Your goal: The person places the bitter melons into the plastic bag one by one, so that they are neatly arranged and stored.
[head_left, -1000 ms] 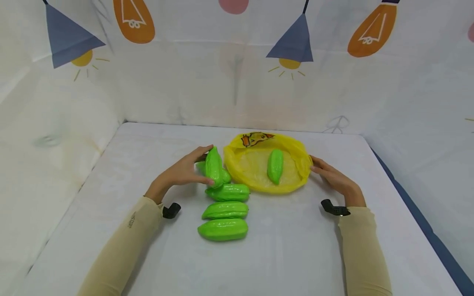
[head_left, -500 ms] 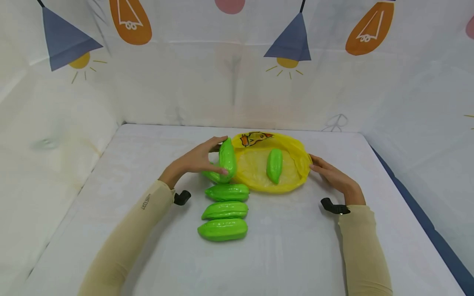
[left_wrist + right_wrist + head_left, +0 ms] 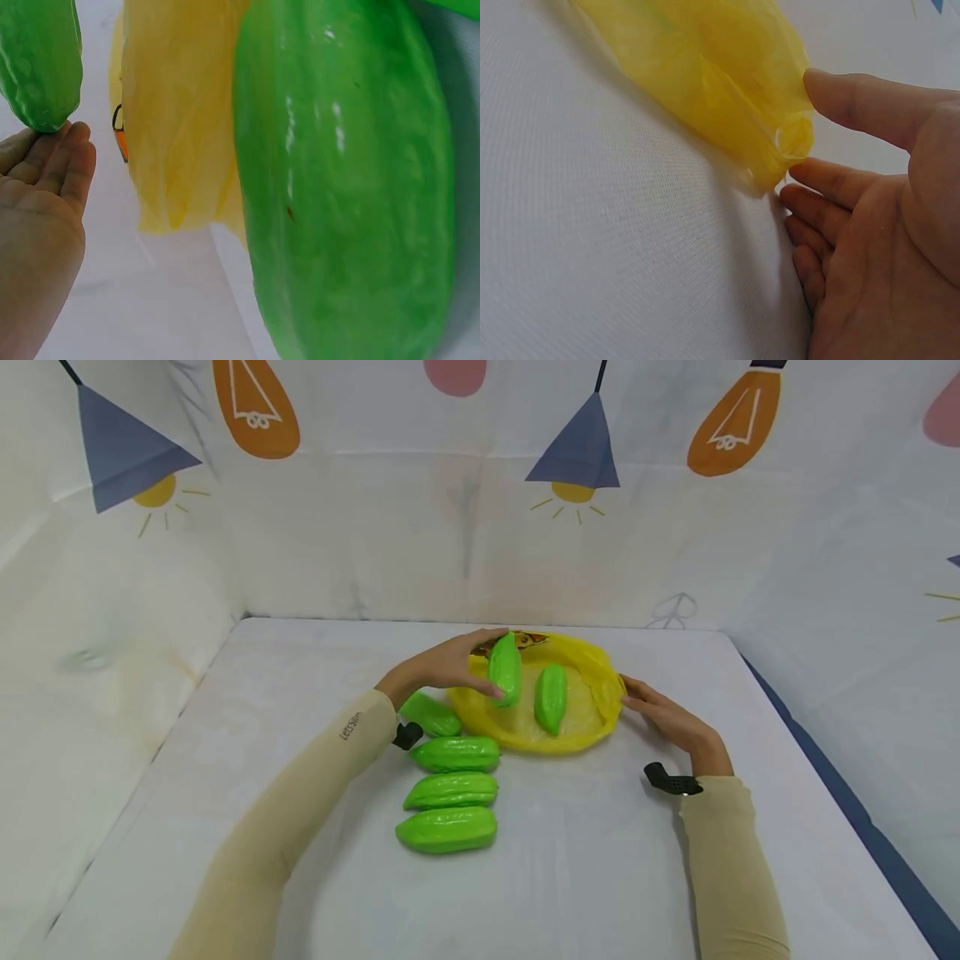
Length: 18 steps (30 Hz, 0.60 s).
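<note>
My left hand [image 3: 446, 664] grips a glossy green ridged fruit [image 3: 504, 670], star-fruit-like, between thumb and fingers, over the left part of the yellow plastic bag [image 3: 558, 745]. In the left wrist view, the fingers touch the lower end of the held fruit [image 3: 41, 64]. Another such fruit [image 3: 551, 700] lies inside the wide-mouthed bag. My right hand [image 3: 667, 714] touches the bag's right rim. In the right wrist view its thumb and forefinger stand apart at the rolled edge of the bag [image 3: 735, 97], the fingers fairly straight.
Several more green fruits lie in a column left of the bag, from the back one [image 3: 431, 714] to the front one [image 3: 446, 829]. The white table [image 3: 585, 868] meets a printed cloth wall [image 3: 360, 543] at the back. Black wrist cameras [image 3: 673, 781] sit on both wrists.
My left hand has carried the fruit rightward from above the column to over the bag, uncovering the rear fruit. The right hand has stayed at the bag's rim.
</note>
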### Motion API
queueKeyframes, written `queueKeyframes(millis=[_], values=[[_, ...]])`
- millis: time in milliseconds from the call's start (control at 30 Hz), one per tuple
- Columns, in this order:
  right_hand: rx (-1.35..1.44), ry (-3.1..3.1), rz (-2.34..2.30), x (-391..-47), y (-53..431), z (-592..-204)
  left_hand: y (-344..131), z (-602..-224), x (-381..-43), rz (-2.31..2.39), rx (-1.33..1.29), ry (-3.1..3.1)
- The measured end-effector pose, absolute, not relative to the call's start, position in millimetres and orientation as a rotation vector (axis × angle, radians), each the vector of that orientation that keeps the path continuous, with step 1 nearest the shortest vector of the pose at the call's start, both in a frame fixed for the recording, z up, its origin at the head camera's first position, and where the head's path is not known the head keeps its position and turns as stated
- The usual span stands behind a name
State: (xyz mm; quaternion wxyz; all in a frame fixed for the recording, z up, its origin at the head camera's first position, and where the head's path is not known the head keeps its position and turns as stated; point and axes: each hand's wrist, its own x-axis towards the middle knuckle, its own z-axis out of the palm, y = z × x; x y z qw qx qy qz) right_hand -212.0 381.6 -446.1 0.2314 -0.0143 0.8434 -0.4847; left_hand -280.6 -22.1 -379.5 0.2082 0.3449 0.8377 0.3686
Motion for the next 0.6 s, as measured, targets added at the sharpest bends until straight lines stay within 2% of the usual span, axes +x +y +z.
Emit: queueKeyframes(millis=[600], values=[[-0.062, 2.291, -1.365, -213.5, 383.1, -447.5, 4.2, -378.9, -292.0, 0.966, 0.948, 2.333]])
